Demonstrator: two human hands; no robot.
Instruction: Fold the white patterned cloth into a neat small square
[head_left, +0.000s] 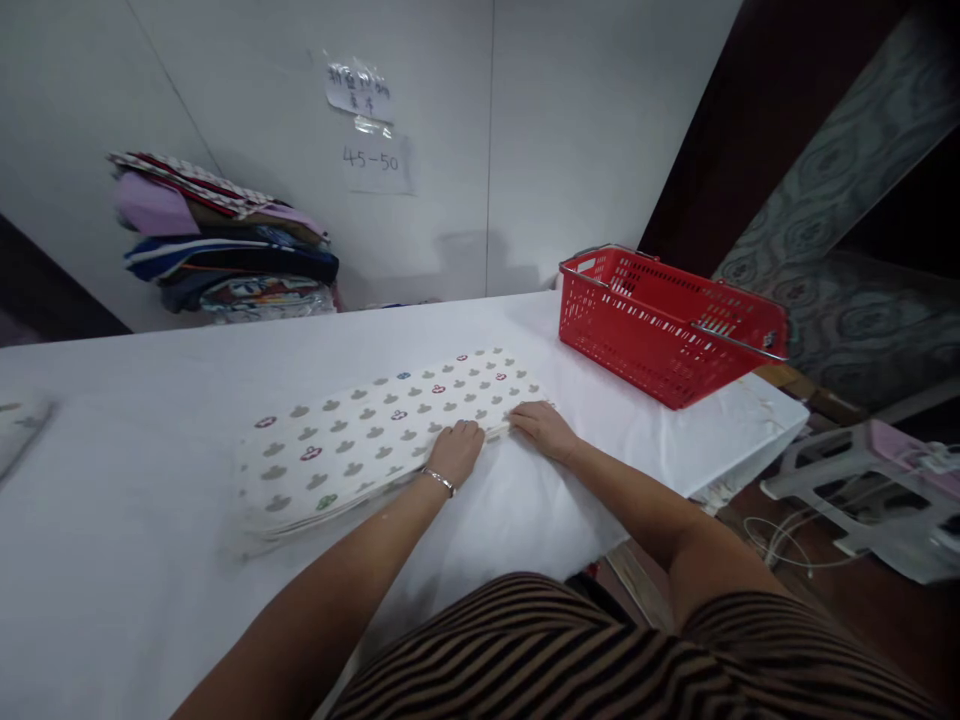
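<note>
A long folded cloth [375, 430], white with grey, red, blue and green printed motifs, lies flat on the white-covered table. Several layers show along its near edge. My left hand [456, 452], with a bracelet at the wrist, has its fingers closed over that near edge, right of the middle. Close beside it, my right hand [544, 428] grips the near right corner with bent fingers. Both thumbs are mostly hidden from view.
A red plastic basket [637, 345] with metal handles stands at the table's right end. Folded fabrics [225, 240] are stacked against the back wall at left. Part of another cloth [22, 428] shows at the left edge. A plastic stool [862, 490] stands beyond the table at right.
</note>
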